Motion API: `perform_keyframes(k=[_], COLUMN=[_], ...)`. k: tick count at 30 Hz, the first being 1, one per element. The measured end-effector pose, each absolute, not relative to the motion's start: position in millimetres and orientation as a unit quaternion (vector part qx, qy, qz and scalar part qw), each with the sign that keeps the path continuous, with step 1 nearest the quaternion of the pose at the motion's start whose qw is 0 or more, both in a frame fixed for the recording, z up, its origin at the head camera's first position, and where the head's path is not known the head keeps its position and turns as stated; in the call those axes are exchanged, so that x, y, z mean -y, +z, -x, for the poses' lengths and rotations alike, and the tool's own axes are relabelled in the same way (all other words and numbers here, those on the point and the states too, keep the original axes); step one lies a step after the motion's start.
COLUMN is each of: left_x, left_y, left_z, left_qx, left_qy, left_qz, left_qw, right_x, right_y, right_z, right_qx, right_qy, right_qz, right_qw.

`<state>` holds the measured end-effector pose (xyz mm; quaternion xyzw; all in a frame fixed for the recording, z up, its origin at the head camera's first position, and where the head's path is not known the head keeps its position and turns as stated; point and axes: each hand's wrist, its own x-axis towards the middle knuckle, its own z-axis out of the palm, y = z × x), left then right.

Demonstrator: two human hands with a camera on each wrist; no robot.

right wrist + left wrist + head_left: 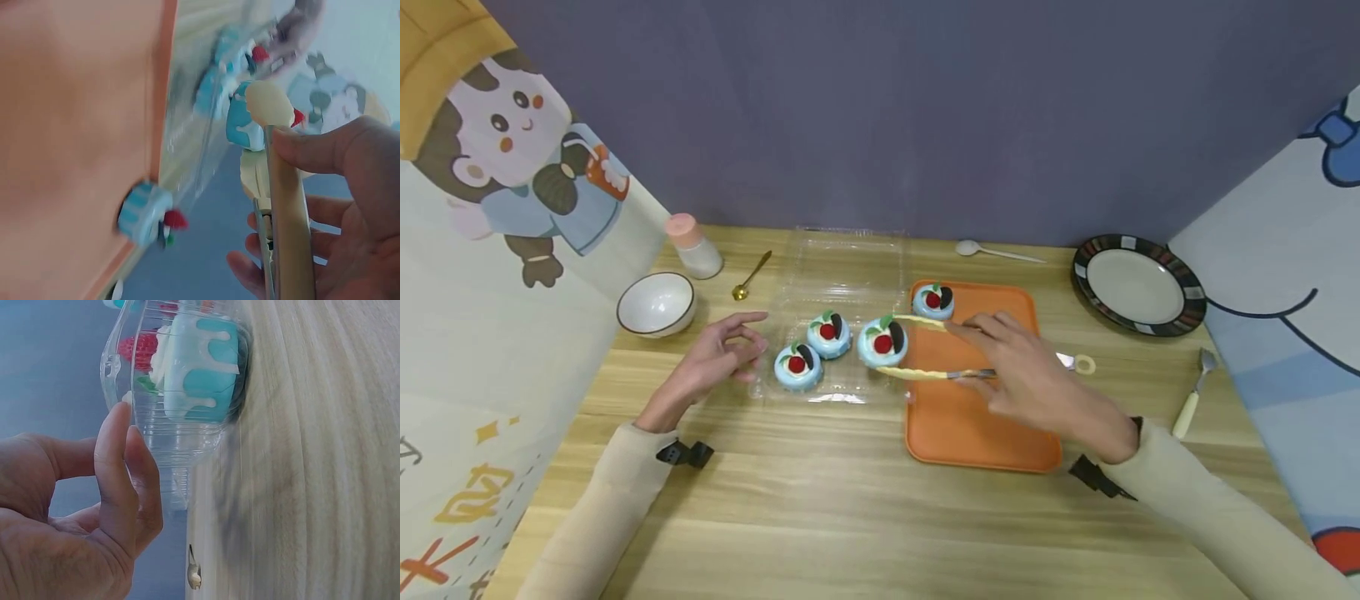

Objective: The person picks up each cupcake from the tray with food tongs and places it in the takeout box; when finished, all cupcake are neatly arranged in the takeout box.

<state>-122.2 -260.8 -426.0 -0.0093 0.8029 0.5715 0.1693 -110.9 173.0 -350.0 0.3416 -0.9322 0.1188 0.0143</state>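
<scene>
My right hand [1033, 375] grips a pair of tongs [290, 225] with cream-coloured tips. Between the tips is a small blue cake [881, 343] topped with a red berry, a dark biscuit and a green leaf, over the right side of a clear plastic container [850, 279]. Two similar cakes, one at the front left [798, 367] and one behind it [829, 335], sit in the container. Beside its left edge is my left hand [718, 354], fingers loosely bent; in the left wrist view a fingertip [115, 419] is right at the container's rim.
An orange tray [981, 433] on the right bears another blue cake [933, 302]. Around lie a white bowl [657, 304], a pink-capped jar [695, 247], a gold spoon [751, 277], a white spoon [997, 252], a dark-rimmed plate [1138, 285] and a fork [1195, 394].
</scene>
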Motion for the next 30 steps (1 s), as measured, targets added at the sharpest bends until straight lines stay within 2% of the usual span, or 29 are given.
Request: perform_keyframes(k=[13, 30], left_x=[261.7, 260.4], left_y=[-431.5, -430.2], left_z=[121.2, 123.5], left_qx=[-0.799, -0.800], left_qy=[0.577, 0.576], left_qz=[0.015, 0.017], left_qw=[0.166, 0.168], right_x=[-121.2, -109.6], right_y=[-366.1, -367.5], right_z=[137.0, 156.5], right_qx=[0.900, 0.891], right_qy=[0.081, 0.057], right_qz=[-0.425, -0.438], right_qw=[-0.043, -0.103])
